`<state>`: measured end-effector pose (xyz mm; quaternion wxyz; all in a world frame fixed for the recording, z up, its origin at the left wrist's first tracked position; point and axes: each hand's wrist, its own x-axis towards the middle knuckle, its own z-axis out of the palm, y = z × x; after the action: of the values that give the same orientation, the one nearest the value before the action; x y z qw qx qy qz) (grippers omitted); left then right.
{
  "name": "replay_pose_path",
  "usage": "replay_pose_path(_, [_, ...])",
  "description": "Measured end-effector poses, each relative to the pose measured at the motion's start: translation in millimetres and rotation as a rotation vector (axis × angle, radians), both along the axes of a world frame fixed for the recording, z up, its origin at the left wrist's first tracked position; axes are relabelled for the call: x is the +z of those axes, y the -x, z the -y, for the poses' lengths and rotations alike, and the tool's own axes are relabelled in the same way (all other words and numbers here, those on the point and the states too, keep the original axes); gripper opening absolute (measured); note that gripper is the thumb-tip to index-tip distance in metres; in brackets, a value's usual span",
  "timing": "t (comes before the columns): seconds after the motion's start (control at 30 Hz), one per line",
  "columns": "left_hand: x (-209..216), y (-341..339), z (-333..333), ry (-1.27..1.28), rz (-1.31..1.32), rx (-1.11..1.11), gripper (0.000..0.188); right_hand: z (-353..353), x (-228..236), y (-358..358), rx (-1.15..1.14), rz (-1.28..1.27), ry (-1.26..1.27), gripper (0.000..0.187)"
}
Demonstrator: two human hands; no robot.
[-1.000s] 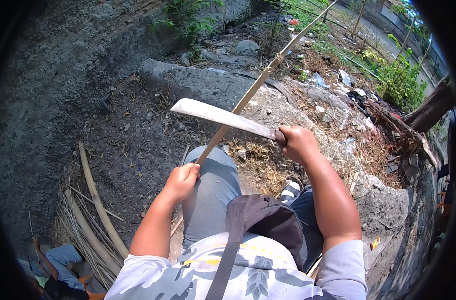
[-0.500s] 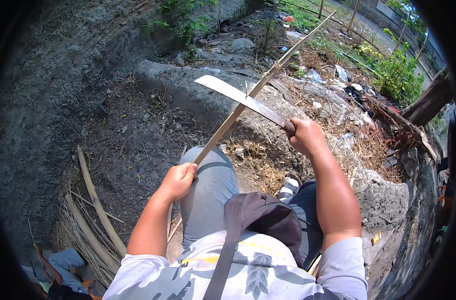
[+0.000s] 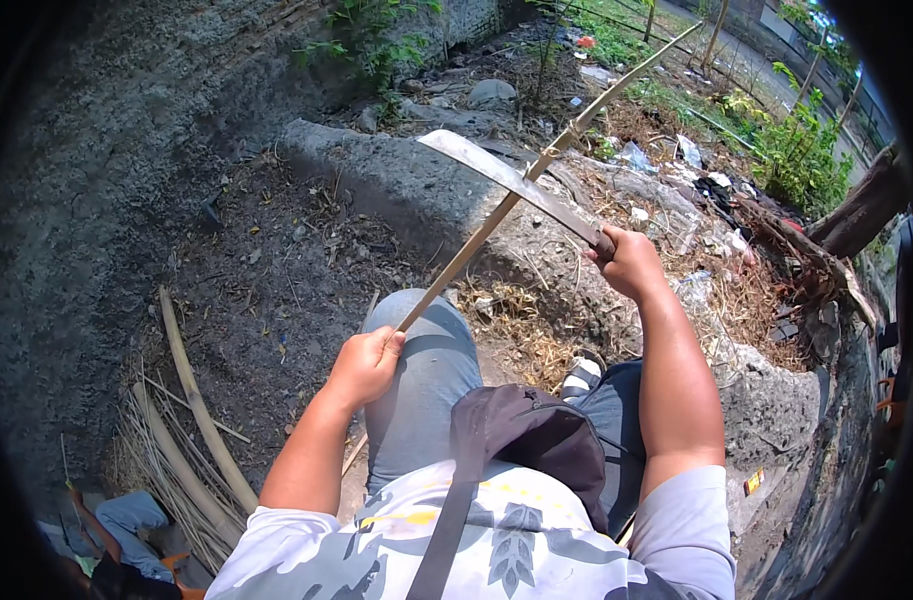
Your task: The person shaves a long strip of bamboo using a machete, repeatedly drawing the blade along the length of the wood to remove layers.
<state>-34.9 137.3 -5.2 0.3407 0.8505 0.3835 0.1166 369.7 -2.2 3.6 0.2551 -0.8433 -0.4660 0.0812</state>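
Observation:
My left hand (image 3: 366, 368) is closed round the near end of a long, narrow bamboo strip (image 3: 464, 255), just over my left knee. The strip slants up and away to the right, with a knotty joint partway along it. In my right hand (image 3: 629, 264) is the dark handle of a machete (image 3: 567, 213) with a broad, slightly curved blade. The blade lies across the strip and touches it beyond my knee, its pale tip pointing to the far left.
Several bamboo poles and thin strips (image 3: 192, 410) lie at the lower left, near another person (image 3: 127, 530). A rough wall (image 3: 87, 200) stands on the left. A rock ledge (image 3: 367, 160), litter and dry leaves are ahead, and a log (image 3: 862, 205) leans at the right.
Both hands have shifted slightly to the right. The machete blade has slid farther out along the bamboo strip, toward its joint, and the strip's far end has swung right.

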Motion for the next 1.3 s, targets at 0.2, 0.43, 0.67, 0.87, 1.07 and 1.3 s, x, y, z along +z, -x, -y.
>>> replay_pose_path(0.2, [2.2,0.0,-5.7,0.041,-0.019,0.012,0.045,-6.5,-0.1,17.5,0.047,0.103,0.037,0.024])
replay_pose_path(0.43, [-5.1,2.2,-5.4,-0.049,-0.037,0.015,0.045,-22.7,-12.3,59.1,0.381,0.345,-0.051,0.012])
replay_pose_path(0.67, [-0.3,-2.8,-2.6,-0.042,-0.002,-0.012,0.044,-9.1,-6.9,-9.3,-0.204,0.092,-0.048,0.024])
replay_pose_path(0.87, [10.0,-3.5,-4.3,-0.023,-0.104,-0.024,0.043,-0.4,6.6,9.8,-0.178,0.052,0.149,0.030])
replay_pose_path(1.07, [2.0,-4.3,-5.5,0.004,-0.054,-0.006,0.045,-5.3,4.9,14.1,-0.126,0.062,0.138,0.036])
replay_pose_path(1.3, [2.3,-4.7,-6.7,0.015,-0.037,-0.007,0.045,-10.3,-0.4,29.9,0.259,0.164,0.140,0.027])
